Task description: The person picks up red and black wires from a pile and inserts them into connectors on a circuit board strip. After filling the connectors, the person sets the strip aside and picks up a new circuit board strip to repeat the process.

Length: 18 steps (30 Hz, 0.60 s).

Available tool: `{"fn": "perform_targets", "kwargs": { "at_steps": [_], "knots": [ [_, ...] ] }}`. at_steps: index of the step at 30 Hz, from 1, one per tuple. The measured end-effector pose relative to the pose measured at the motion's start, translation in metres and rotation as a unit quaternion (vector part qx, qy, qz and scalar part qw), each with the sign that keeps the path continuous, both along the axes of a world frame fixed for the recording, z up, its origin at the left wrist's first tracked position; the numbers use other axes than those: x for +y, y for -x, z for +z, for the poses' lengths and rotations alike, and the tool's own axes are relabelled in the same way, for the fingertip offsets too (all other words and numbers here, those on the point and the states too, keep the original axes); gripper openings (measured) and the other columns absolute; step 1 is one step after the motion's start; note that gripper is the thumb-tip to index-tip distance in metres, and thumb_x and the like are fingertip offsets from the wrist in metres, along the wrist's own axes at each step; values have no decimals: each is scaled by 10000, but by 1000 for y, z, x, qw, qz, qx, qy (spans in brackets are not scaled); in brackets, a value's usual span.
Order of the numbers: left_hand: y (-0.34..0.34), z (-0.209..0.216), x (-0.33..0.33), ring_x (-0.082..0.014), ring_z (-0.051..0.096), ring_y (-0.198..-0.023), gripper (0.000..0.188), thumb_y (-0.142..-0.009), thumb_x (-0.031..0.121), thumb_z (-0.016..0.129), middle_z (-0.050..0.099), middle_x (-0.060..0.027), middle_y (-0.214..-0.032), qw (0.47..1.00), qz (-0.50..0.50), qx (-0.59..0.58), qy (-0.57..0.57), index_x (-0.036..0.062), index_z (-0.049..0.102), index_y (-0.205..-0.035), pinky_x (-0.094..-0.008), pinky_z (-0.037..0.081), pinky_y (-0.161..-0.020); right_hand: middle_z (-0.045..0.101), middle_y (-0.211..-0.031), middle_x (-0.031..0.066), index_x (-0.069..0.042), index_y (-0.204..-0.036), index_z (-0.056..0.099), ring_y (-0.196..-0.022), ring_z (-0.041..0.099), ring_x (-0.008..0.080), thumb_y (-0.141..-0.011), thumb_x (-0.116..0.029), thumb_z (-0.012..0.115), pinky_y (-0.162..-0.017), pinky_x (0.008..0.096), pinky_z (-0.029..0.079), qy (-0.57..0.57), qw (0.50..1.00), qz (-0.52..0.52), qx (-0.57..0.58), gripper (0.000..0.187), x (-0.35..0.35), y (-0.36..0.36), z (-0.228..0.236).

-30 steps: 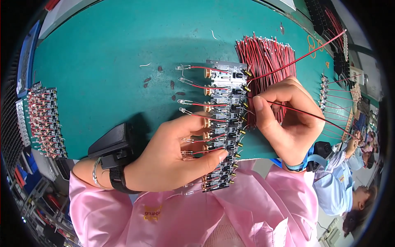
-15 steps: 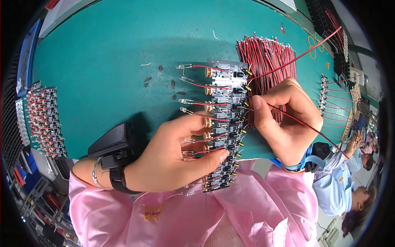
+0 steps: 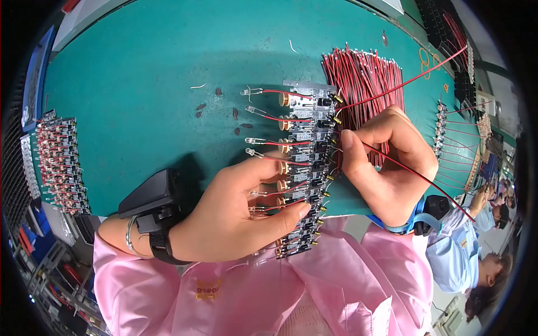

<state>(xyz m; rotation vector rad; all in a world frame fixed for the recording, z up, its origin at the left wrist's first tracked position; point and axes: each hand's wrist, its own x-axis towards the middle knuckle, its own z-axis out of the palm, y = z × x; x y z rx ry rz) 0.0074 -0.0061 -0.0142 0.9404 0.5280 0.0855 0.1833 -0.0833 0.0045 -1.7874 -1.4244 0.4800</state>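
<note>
My left hand [image 3: 235, 210] grips a long strip of black circuit boards [image 3: 301, 147] across its middle, thumb on top. Clear LEDs [image 3: 252, 141] on red leads stick out from the strip's left side, next to small copper coils [image 3: 284, 99]. Small brass-coloured parts line its right edge. My right hand [image 3: 392, 162] pinches a red and black wire [image 3: 417, 169] between thumb and forefinger, close to that right edge. The wire's pinched end is hidden by the fingers. Another red wire [image 3: 409, 81] runs from the strip's upper right edge toward the far right.
A thick bundle of red and black wires [image 3: 370, 78] lies behind my right hand on the green table [image 3: 145, 84]. Stacked finished-looking boards [image 3: 59, 165] stand at the left. Another wired strip [image 3: 441, 129] lies at the right. A person in light blue [image 3: 457, 257] sits to the right.
My right hand has shifted very slightly left, toward the strip, with the wire still pinched. The left hand's grip on the strip looks the same.
</note>
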Motion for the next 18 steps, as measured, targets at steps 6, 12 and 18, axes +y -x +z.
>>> {"fn": "perform_targets", "kwargs": {
  "at_steps": [6,12,18],
  "knots": [
    [3,-2,0,-65,515,-856,298,-754,-15,563,535,-12,-942,999,-31,10,-37,-12,482,-1041,-212,450,-702,499,-609,30,10,-629,519,-556,434,82,-660,43,617,-515,200,314,38,999,-12,3,108,-1,2,3],
    [0,-4,2,-79,522,-867,314,-753,-6,569,542,-28,-955,1000,-19,4,-4,-14,474,-1053,-229,447,-725,499,-630,19,11,-671,529,-554,426,63,-669,19,637,-516,188,322,74,992,-46,89,109,1,1,5],
    [-1,-5,2,-97,531,-878,337,-750,3,580,550,-38,-988,1000,10,2,12,-5,466,-1067,-241,438,-752,508,-630,1,2,-729,548,-544,411,48,-710,-42,641,-508,183,334,17,986,-146,-73,105,0,-34,-2]
  ]
}}
